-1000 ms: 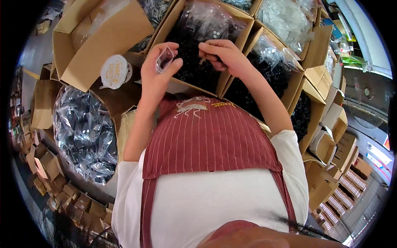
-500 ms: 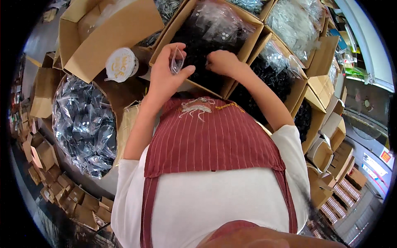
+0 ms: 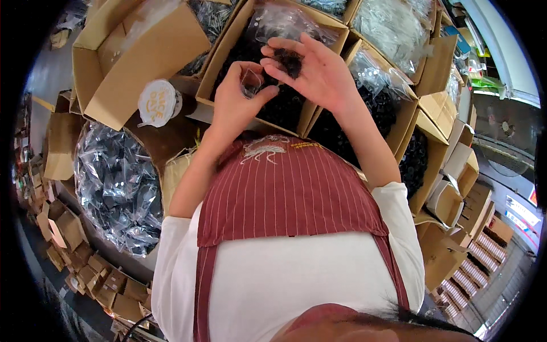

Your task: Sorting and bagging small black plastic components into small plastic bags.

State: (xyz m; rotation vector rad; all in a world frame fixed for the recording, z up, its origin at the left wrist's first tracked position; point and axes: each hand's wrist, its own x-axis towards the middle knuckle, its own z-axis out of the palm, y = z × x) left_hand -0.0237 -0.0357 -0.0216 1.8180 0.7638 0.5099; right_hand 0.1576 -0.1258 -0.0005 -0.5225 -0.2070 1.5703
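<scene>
One clear bag [image 3: 250, 85] sits pinched in the left hand [image 3: 239, 97], just left of and bodyward from dark pieces [image 3: 289, 62] on the spread, upturned right hand [image 3: 316, 73], above a carton [image 3: 308, 117].

The small bag [image 3: 250, 82] is thin, clear, glossy plastic; the small black pieces [image 3: 288, 62] look matt and rough, their material unclear. Crinkled packets [image 3: 119, 188] are shiny plastic film. The open box [image 3: 148, 62] is matt cardboard. The apron [image 3: 290, 199], its 2 straps [image 3: 205, 285] and the shirt [image 3: 296, 279] are matt cloth.
</scene>
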